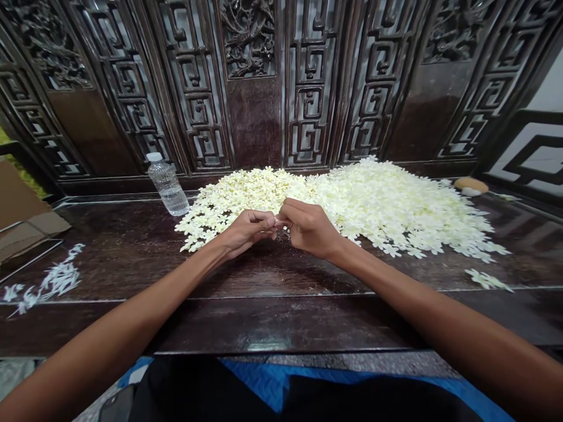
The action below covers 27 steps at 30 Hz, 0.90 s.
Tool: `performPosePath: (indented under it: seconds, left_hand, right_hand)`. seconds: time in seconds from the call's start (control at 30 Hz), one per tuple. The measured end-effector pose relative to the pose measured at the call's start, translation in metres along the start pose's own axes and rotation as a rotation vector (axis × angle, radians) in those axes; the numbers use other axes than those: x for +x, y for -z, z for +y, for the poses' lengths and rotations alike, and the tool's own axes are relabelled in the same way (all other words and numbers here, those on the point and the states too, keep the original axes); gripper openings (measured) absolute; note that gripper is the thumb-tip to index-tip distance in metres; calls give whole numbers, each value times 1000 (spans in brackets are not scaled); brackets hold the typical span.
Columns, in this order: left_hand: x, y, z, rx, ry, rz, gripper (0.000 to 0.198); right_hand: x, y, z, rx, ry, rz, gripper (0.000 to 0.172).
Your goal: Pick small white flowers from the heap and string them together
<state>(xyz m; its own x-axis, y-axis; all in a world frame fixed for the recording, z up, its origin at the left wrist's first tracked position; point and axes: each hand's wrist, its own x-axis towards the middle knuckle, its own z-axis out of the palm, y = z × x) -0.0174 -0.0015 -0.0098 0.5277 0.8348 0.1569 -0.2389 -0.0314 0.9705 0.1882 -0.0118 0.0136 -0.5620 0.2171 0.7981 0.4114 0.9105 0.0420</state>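
My left hand (253,230) and my right hand (308,225) meet fingertip to fingertip just above the dark wooden bench. The fingers of both are pinched closed. Whatever lies between them is tiny and mostly covered by the fingers, so I cannot make it out. Right behind the hands spreads a heap of pale yellow flower pieces (237,196). It runs into a larger, whiter heap of flower pieces (396,202) beyond my right hand and forearm.
A clear water bottle (169,186) with a white cap stands at the left. White stem-like pieces (55,281) lie near a cardboard box (21,205). A few loose flowers (487,280) and a tan oval object (470,186) are at right. A carved wooden backrest (257,117) rises behind.
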Motion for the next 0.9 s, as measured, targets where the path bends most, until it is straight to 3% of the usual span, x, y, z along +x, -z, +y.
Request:
performPosePath:
  seconds: [0.3, 0.53, 0.77, 0.9]
  left_hand:
    - [-7, -14, 10, 33, -25, 9, 39]
    - [-4, -9, 8, -19, -14, 64, 35]
    - [-3, -6, 11, -95, -12, 119, 30]
    - [-2, -5, 10, -155, -9, 126, 28]
  right_hand:
    - [2, 4, 0, 51, -116, -27, 25]
    - [1, -3, 10, 120, -183, -67, 9]
    - [0, -2, 2, 208, -241, -90, 38]
    - [1, -2, -1, 165, -256, -69, 36]
